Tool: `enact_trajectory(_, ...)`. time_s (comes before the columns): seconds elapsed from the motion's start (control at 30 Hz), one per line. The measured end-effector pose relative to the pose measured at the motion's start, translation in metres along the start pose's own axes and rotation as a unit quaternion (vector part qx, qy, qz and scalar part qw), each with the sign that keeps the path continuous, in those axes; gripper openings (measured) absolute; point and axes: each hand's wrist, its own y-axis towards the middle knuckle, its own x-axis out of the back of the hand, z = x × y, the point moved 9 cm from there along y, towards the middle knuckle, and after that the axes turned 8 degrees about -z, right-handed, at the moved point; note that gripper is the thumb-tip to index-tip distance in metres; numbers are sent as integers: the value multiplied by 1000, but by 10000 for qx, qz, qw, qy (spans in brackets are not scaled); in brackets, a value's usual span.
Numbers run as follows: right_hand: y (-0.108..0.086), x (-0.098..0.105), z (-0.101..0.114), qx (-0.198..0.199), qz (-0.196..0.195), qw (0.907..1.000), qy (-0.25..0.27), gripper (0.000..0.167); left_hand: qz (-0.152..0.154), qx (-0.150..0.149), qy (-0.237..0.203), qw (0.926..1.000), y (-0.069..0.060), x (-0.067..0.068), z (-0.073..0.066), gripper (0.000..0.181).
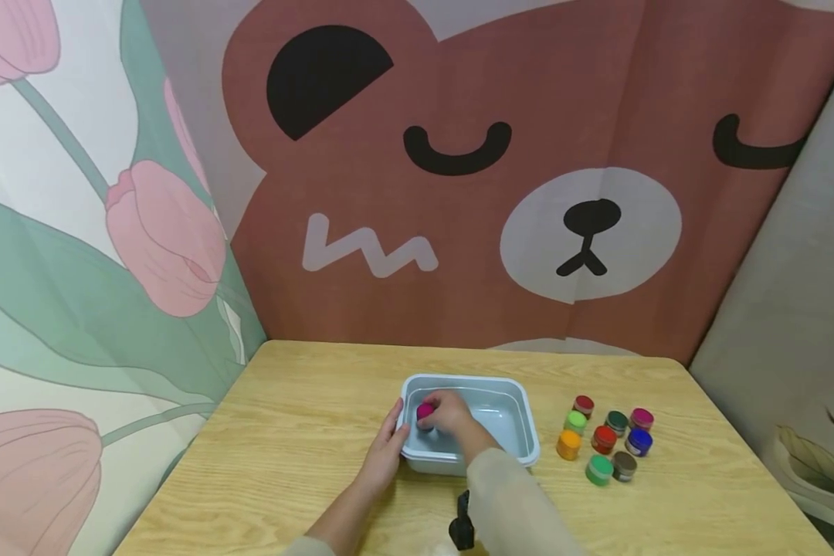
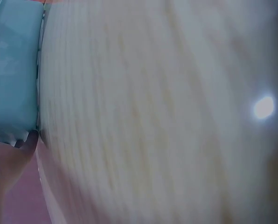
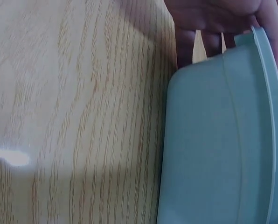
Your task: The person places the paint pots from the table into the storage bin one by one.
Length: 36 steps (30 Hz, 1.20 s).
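A pale blue plastic tub (image 1: 514,417) stands on the wooden table. Inside its left end, my right hand (image 1: 455,417) pinches a small jar with a magenta lid (image 1: 425,410); the fingers partly cover the jar. Against the tub's left outer side rests my left hand (image 1: 382,452), fingers fairly straight and thumb beside the rim. The right wrist view shows the tub's outer wall (image 3: 204,140) with the left hand (image 3: 218,14) at its end. That same left hand (image 2: 10,161) appears at the tub's corner in the left wrist view. The right hand is outside both wrist views.
Right of the tub several small lidded jars stand grouped, among them an orange one (image 1: 568,445), a blue one (image 1: 639,442) and a green one (image 1: 599,469). A black device (image 1: 462,525) sits by the right sleeve. A bear-print curtain (image 1: 459,293) hangs behind the table.
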Motion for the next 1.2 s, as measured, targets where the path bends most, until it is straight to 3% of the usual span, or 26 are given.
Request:
enact_trajectory(0.6,0,1,-2,61,-94,9999,-21,50,-2,-28,58,10000,0,-5,-1,54)
enact_trajectory(0.9,2,8,-15,-538,-3,9982,282,56,23,24,139,9999,1,-5,1,54)
enact_trajectory(1.0,0,14,-16,-512,-58,9983,266,56,5,25,121,9999,0,-3,2,54)
enact_trajectory(1.2,-8,28,-7,-59,-250,9984,504,53,-1,-1,205,9998,-1,2,1,56)
